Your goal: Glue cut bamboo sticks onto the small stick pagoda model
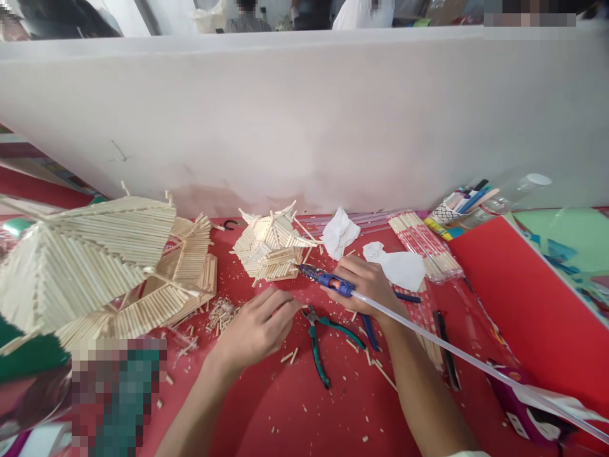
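Observation:
My right hand (pixel 365 282) is wrapped around a blue hot glue gun (pixel 335 283), and a long clear glue stick (pixel 428 330) trails from its back end toward the lower right. The gun's nozzle points left, at the lower right edge of a small model pavilion (pixel 269 244) built from thin wooden sticks. In front of that model my left hand (pixel 261 320) is closed with its fingertips together. Whatever it pinches is too small or hidden to name. Green-handled cutting pliers (pixel 314 343) lie spread on the red table (pixel 285 406), just right of my left fingertips.
A larger stick-built pavilion (pixel 109 247) fills the left side. Stick offcuts (pixel 221 315) are heaped beside it. Crumpled tissues (pixel 340 233), bundled wooden sticks (pixel 423 244), a pen cup (pixel 445 211) and a red board (pixel 533 304) stand to the right. A white partition (pixel 304 120) closes off the back.

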`<state>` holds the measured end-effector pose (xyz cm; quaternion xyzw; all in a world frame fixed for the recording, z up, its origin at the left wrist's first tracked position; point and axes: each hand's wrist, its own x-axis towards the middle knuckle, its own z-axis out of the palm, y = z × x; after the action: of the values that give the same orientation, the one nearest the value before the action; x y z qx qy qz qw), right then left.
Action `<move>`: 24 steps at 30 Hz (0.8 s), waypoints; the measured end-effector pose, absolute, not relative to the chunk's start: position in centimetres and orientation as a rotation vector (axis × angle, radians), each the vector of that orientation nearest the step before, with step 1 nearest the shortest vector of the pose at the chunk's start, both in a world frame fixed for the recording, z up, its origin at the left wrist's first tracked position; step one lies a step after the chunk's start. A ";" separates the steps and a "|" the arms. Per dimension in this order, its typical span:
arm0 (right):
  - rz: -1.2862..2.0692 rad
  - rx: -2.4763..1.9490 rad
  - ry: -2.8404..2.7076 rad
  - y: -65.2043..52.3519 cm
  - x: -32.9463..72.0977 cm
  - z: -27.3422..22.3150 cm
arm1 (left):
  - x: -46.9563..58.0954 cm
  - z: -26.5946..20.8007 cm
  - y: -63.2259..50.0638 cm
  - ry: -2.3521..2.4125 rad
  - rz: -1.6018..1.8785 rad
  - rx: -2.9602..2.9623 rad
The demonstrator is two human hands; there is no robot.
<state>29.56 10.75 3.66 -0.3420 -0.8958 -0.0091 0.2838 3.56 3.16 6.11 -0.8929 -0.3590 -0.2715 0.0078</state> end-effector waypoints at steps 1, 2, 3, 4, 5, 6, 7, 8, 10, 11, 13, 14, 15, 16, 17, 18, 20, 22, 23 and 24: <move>-0.030 -0.919 -2.397 10.6 29.5 3.8 | 3.7 6.2 3.7 -1.079 -0.860 -2.782; -0.036 -0.922 -2.392 10.6 29.4 4.0 | 3.8 6.3 4.3 -1.024 -0.870 -2.778; -0.043 -0.924 -2.384 10.5 29.3 4.1 | 3.8 6.4 4.8 -0.966 -0.876 -2.778; -0.049 -0.925 -2.375 10.4 29.2 4.2 | 3.7 6.4 5.2 -0.916 -0.877 -2.784; -0.053 -0.925 -2.368 10.4 29.1 4.3 | 3.6 6.4 5.5 -0.874 -0.870 -2.797; -0.057 -0.922 -2.363 10.4 29.1 4.4 | 3.5 6.4 5.8 -0.849 -0.855 -2.811; -0.059 -0.918 -2.361 10.4 29.1 4.5 | 3.3 6.4 6.0 -0.838 -0.832 -2.825; -0.059 -0.915 -2.362 10.4 29.0 4.5 | 3.2 6.4 6.1 -0.835 -0.806 -2.832; -0.059 -0.917 -2.360 10.4 29.0 4.5 | 2.9 6.5 6.0 -0.836 -0.768 -2.827; -0.059 -0.925 -2.357 10.5 29.0 4.5 | 2.7 6.5 5.9 -0.842 -0.752 -2.820; -0.057 -0.943 -2.353 10.5 28.9 4.4 | 2.5 6.7 5.7 -0.857 -0.725 -2.812; -0.053 -0.948 -2.352 10.5 28.9 4.4 | 2.4 6.7 5.6 -0.868 -0.717 -2.813; -0.048 -0.948 -2.352 10.5 28.9 4.3 | 2.3 6.8 5.4 -0.879 -0.711 -2.819; -0.042 -0.948 -2.354 10.5 28.9 4.3 | 2.2 6.8 5.3 -0.885 -0.707 -2.825; -0.035 -0.948 -2.356 10.6 28.9 4.2 | 2.1 6.9 5.3 -0.889 -0.704 -2.829; -0.026 -0.951 -2.357 10.6 28.9 4.2 | 2.1 6.9 5.2 -0.894 -0.699 -2.830; -0.001 -0.960 -2.360 10.6 29.0 4.1 | 1.9 7.0 5.2 -0.898 -0.685 -2.821; 0.035 -0.961 -2.359 10.6 29.1 4.0 | 1.8 7.0 5.2 -0.896 -0.677 -2.809; 0.058 -0.958 -2.357 10.6 29.1 4.0 | 1.8 7.0 5.2 -0.894 -0.674 -2.806; 0.086 -0.953 -2.357 10.6 29.1 4.1 | 1.8 7.0 5.3 -0.893 -0.674 -2.804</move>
<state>29.14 10.55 4.05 -0.3582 -0.8855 0.0322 0.2943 1.78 5.26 7.02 -0.9271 -0.2953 -0.2227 0.0612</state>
